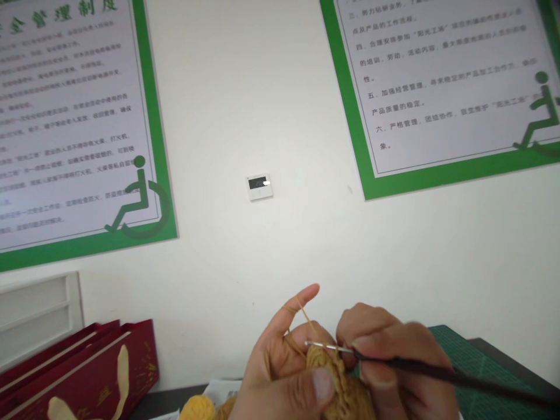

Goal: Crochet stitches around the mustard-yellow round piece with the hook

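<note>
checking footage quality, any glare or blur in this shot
Head view: a small glare spot on the wall unit; same view, print on the left poster looks soft, and the hook handle blurs toward the right edge.

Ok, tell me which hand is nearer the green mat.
Right. The right hand overlaps the green mat in view; the left hand is farther to its left.

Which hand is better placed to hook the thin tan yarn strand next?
Probably the right hand: it grips the dark-handled metal hook; the left hand holds the tan crocheted piece and strand.
</note>
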`<move>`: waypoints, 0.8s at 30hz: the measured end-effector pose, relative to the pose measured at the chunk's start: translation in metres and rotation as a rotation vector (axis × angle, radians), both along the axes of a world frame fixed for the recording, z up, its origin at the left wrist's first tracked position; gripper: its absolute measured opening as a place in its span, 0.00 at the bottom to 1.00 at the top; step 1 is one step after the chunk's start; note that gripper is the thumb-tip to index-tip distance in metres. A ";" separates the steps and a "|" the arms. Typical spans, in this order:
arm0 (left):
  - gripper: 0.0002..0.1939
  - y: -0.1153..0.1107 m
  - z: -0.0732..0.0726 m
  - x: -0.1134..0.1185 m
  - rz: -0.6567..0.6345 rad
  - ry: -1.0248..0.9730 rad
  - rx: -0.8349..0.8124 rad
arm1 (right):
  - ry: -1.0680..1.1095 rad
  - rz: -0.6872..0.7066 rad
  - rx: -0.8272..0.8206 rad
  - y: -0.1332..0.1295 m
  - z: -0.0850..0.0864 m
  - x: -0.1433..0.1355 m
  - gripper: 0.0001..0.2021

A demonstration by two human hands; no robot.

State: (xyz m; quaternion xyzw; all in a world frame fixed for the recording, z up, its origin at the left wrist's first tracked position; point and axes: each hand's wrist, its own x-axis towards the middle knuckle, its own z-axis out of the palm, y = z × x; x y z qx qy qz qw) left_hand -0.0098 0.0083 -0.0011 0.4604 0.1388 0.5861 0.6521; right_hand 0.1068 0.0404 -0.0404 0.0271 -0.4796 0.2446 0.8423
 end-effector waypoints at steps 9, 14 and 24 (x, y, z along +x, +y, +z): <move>0.41 0.004 -0.003 -0.009 0.056 0.081 0.094 | -0.084 0.718 -0.304 0.006 0.014 0.008 0.16; 0.44 -0.001 -0.005 0.000 0.268 0.089 0.172 | -0.262 0.070 0.000 0.013 0.011 0.015 0.02; 0.35 0.004 0.002 -0.003 -0.059 0.035 -0.018 | -0.010 -0.123 0.106 0.012 0.005 -0.005 0.04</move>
